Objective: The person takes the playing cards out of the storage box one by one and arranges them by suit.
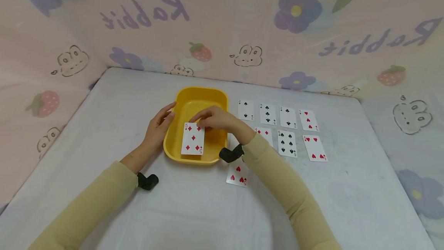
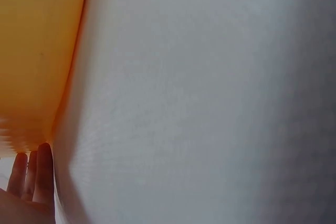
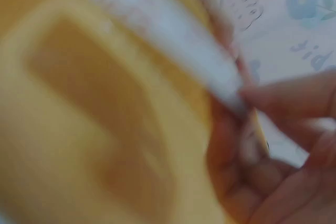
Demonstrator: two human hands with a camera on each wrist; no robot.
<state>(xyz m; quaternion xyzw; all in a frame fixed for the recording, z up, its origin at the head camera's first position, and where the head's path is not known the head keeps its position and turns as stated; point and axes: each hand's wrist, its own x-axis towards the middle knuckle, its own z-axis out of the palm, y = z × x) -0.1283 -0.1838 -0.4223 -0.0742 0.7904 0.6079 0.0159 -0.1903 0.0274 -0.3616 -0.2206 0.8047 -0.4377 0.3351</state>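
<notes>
My right hand point(image 1: 216, 119) pinches a five of diamonds playing card point(image 1: 192, 139), face up, above the yellow tray point(image 1: 168, 142). In the right wrist view the card point(image 3: 168, 35) is blurred, with its edge between thumb and fingers. My left hand point(image 1: 157, 128) touches the left side of the tray. The left wrist view shows straight fingers point(image 2: 44, 174) against the tray's outer wall point(image 2: 39, 51); the thumb is out of sight there.
Face-up cards lie in rows right of the tray, among them a two of spades point(image 1: 246, 110), six of spades point(image 1: 287, 144) and four of hearts point(image 1: 315, 148). My right forearm partly covers a red hearts card point(image 1: 237, 174). A printed cloth wall point(image 1: 222, 22) stands behind the white table point(image 1: 194, 203).
</notes>
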